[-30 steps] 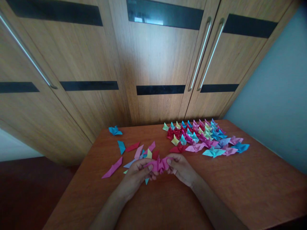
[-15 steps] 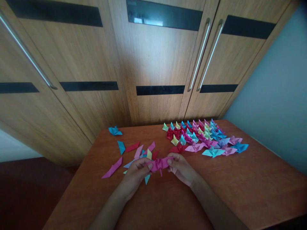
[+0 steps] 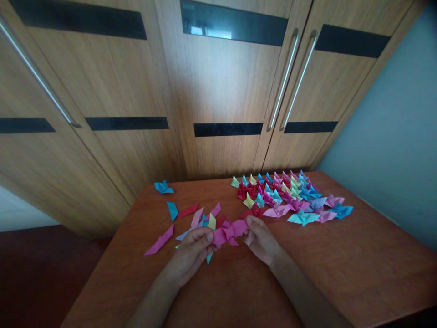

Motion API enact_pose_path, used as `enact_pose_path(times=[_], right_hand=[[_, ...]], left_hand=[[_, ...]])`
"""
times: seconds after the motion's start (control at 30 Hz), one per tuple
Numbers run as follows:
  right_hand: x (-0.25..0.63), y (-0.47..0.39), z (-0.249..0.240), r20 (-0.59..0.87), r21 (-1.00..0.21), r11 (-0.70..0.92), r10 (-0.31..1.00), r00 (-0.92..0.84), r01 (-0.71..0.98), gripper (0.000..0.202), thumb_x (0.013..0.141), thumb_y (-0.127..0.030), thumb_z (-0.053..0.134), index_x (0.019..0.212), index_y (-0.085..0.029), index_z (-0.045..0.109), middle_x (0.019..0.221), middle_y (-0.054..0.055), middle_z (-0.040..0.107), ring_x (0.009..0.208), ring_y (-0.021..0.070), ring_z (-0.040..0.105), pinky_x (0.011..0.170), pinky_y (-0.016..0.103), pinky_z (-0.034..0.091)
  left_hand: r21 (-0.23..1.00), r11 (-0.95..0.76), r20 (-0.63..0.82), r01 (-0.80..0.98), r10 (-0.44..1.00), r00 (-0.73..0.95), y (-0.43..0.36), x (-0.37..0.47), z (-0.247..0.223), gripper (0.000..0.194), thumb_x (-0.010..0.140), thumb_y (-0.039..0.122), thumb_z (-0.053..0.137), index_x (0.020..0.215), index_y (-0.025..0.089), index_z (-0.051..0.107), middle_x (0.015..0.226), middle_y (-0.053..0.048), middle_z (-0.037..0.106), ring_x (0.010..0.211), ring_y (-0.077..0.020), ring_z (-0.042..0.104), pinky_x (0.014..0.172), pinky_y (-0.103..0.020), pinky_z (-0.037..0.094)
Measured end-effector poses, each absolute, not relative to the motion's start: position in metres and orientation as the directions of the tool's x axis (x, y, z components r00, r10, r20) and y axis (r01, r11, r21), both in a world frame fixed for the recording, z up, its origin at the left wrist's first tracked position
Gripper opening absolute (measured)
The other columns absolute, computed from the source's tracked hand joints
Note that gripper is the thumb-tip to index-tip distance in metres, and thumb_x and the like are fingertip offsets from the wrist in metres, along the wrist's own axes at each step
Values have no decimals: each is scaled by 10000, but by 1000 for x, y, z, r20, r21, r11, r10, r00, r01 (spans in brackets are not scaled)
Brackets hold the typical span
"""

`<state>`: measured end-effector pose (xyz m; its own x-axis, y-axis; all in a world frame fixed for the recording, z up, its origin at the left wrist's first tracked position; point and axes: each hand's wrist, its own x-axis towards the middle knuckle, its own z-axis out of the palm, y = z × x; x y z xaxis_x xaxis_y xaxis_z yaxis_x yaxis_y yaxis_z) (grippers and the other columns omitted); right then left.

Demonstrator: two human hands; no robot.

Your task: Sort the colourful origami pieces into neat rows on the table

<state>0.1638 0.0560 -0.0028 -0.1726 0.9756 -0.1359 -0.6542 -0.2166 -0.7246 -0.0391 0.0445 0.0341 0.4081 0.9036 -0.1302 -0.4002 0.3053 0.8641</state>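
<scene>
A magenta folded paper piece point(image 3: 229, 232) is stretched between my two hands, its middle pleated and its ends flat. My left hand point(image 3: 194, 253) pinches its left end between thumb and fingers. At the opposite end, my right hand point(image 3: 261, 240) holds the paper the same way. Behind and beside my left hand lie several flat folded strips, among them a yellow one point(image 3: 212, 222), a pink one point(image 3: 197, 217) and a magenta one point(image 3: 160, 240). My left fingers partly hide some of the strips.
Rows of colourful folded paper figures point(image 3: 290, 193) stand at the back right of the brown table point(image 3: 341, 264). A blue figure point(image 3: 164, 187) sits at the back left. Wooden cabinet doors point(image 3: 225, 82) rise behind the table.
The magenta piece has turned a little between my hands, and its pleated middle looks more spread out. My right hand has shifted slightly to the right.
</scene>
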Motion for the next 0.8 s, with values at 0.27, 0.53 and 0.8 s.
enact_pose_path(times=[0.27,0.53,0.8], right_hand=[[166,61,3,2,-951,56,985,173,-305,268,772,-449,645,754,-182,629,740,22,634,657,126,560,533,209,399],[146,38,4,394,-875,348,916,79,336,139,772,-364,649,763,-226,646,692,13,628,610,152,536,585,265,403],[137,34,-3,427,-796,343,902,61,499,116,837,-309,559,830,-240,651,689,10,632,599,157,551,578,260,396]], left_hand=[[928,282,-229,-241,947,226,54,-45,34,231,711,363,728,772,144,689,730,-53,690,686,-146,615,672,-244,459],[973,194,-173,-122,971,162,55,-42,29,293,739,417,677,852,149,704,676,-31,679,637,-137,593,598,-224,425],[994,109,-105,-7,971,215,48,-33,31,281,743,421,651,826,159,707,679,-24,682,645,-161,610,583,-233,418]])
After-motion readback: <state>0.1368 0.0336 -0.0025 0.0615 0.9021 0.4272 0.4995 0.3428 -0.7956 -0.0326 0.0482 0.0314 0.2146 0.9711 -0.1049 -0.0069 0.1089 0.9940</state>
